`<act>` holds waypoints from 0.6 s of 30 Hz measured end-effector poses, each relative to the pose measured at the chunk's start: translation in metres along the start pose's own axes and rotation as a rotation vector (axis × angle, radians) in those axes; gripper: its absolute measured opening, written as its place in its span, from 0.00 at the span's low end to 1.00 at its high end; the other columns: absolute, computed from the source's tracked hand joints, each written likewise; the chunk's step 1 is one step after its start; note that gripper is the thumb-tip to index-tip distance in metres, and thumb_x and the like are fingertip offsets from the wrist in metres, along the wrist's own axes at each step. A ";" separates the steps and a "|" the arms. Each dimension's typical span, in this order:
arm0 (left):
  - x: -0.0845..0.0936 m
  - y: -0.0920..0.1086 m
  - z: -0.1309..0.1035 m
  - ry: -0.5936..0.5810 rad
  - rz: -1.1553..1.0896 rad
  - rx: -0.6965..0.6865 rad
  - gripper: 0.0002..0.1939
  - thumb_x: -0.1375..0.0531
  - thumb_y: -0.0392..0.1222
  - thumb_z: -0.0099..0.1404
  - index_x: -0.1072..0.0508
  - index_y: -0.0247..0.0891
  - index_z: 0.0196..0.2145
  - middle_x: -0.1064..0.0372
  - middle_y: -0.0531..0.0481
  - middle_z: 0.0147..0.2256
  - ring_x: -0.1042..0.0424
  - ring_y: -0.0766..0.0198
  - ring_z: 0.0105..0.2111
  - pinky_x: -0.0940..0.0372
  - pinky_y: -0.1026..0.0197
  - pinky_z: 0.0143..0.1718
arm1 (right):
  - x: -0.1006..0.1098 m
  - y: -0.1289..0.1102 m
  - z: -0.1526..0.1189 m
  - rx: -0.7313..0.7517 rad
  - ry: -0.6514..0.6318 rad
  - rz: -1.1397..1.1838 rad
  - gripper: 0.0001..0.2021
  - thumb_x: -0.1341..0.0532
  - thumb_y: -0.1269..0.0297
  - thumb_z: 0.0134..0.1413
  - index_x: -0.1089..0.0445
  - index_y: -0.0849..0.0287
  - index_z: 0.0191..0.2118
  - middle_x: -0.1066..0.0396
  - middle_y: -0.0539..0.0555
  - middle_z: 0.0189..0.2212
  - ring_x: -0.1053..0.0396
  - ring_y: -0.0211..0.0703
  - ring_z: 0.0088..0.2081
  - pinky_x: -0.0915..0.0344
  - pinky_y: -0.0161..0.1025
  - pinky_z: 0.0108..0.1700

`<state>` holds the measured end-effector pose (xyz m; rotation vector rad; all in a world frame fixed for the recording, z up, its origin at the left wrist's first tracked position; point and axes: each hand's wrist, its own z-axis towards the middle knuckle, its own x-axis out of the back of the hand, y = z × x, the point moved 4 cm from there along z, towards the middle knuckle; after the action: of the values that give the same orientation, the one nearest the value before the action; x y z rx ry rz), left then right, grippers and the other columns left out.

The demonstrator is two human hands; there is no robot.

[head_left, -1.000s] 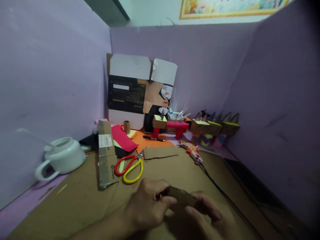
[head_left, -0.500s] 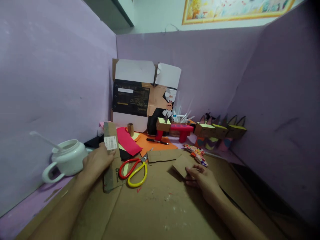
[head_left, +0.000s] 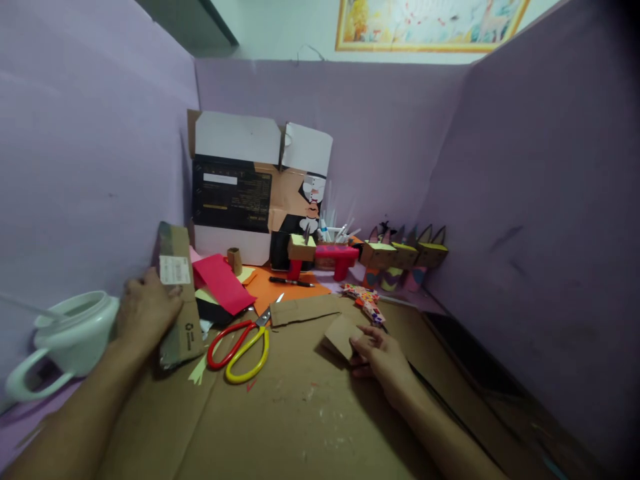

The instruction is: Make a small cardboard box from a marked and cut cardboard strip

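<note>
My left hand (head_left: 150, 303) is closed around the left edge of a long cardboard strip (head_left: 183, 333) with a white label, tilted up near the white mug. Between thumb and fingers, my right hand (head_left: 379, 353) pinches a small square piece of cardboard (head_left: 341, 337) just over the cardboard sheet (head_left: 270, 427). Scissors (head_left: 246, 353) with one red and one yellow handle lie between my hands, blades slightly apart. Behind them lies a flat cut piece of cardboard (head_left: 300, 311). A patterned paper piece (head_left: 367, 303) rests beyond my right hand.
A white mug (head_left: 80, 333) stands at the left wall. Red paper (head_left: 223, 283), a pen (head_left: 291, 282) and a small cardboard tube (head_left: 234, 260) lie behind the scissors. An unfolded box (head_left: 235, 190) leans at the back. Several cardboard figures with ears (head_left: 393, 257) stand right of it.
My left hand has shifted the labelled cardboard strip leftward and tilted it up, away from the red paper and scissors. My right hand still holds the small cardboard square. The view has turned rightward.
</note>
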<state>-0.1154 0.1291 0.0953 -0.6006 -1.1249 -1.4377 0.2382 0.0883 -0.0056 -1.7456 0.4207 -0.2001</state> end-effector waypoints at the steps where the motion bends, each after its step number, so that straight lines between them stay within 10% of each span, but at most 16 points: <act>1: 0.002 0.009 0.000 0.021 0.009 -0.028 0.29 0.61 0.51 0.65 0.49 0.21 0.54 0.46 0.24 0.49 0.44 0.28 0.50 0.42 0.40 0.42 | 0.000 0.000 0.000 0.001 0.005 -0.003 0.19 0.36 0.73 0.38 0.38 0.63 0.40 0.35 0.44 0.15 0.34 0.37 0.14 0.36 0.31 0.13; 4: -0.011 0.052 -0.001 0.004 0.002 -0.215 0.25 0.60 0.45 0.66 0.47 0.22 0.54 0.49 0.26 0.53 0.46 0.36 0.53 0.46 0.42 0.49 | 0.000 -0.001 -0.001 0.001 0.007 -0.005 0.23 0.37 0.74 0.39 0.41 0.66 0.46 0.35 0.45 0.18 0.32 0.38 0.16 0.35 0.32 0.14; 9: -0.085 0.127 -0.002 -0.363 -0.040 -0.577 0.28 0.44 0.48 0.58 0.40 0.35 0.55 0.37 0.40 0.51 0.37 0.54 0.51 0.41 0.58 0.49 | 0.003 0.000 -0.002 0.019 0.004 -0.004 0.27 0.37 0.71 0.39 0.41 0.64 0.50 0.32 0.52 0.29 0.30 0.37 0.20 0.33 0.33 0.17; 13: -0.125 0.148 -0.001 -0.511 0.047 -0.648 0.30 0.41 0.51 0.58 0.40 0.35 0.54 0.37 0.40 0.51 0.36 0.52 0.49 0.40 0.48 0.48 | 0.004 0.003 -0.001 0.089 0.017 -0.057 0.35 0.35 0.73 0.31 0.41 0.60 0.52 0.37 0.63 0.50 0.33 0.33 0.21 0.40 0.30 0.13; 18: -0.124 0.156 -0.008 -0.450 0.131 -0.685 0.17 0.43 0.49 0.61 0.32 0.35 0.44 0.33 0.46 0.43 0.34 0.56 0.44 0.40 0.47 0.46 | 0.002 0.009 0.008 0.152 -0.016 -0.105 0.31 0.36 0.75 0.29 0.37 0.62 0.48 0.34 0.62 0.46 0.38 0.31 0.19 0.40 0.32 0.17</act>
<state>0.0608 0.1967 0.0315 -1.5108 -0.8808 -1.6098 0.2414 0.0932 -0.0159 -1.6201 0.2951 -0.2857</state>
